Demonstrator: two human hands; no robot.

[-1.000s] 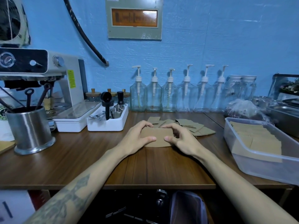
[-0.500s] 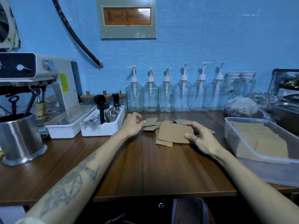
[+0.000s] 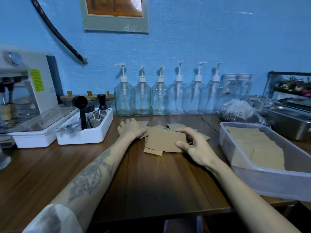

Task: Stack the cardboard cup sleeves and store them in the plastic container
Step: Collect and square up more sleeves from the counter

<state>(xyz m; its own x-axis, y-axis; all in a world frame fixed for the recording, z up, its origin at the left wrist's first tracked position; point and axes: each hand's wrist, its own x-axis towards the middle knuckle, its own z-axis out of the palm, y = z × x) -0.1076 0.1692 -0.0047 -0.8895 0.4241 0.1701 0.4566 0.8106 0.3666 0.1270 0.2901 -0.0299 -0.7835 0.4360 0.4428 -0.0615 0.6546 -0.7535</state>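
Observation:
A small stack of flat brown cardboard sleeves (image 3: 164, 141) lies mid-table, slightly fanned. My right hand (image 3: 193, 145) grips its right edge, thumb on top and fingers curled over the far side. More loose sleeves (image 3: 175, 127) lie scattered just behind the stack. My left hand (image 3: 130, 128) reaches to the left end of that scatter, fingers spread flat over a sleeve (image 3: 143, 123). The clear plastic container (image 3: 269, 180) stands at the right, with several sleeves (image 3: 252, 145) laid inside.
A white tool tray (image 3: 94, 133) and an espresso machine (image 3: 28, 101) stand at the left. Glass pump bottles (image 3: 159, 96) line the blue wall. A plastic bag (image 3: 239, 111) and steel pans (image 3: 289, 121) sit behind the container. The table's front edge (image 3: 151, 216) is near me.
My left hand let go of the stack and reached back-left to the loose sleeves. My right hand slid the stack a little right and keeps hold of it. The view tilted closer.

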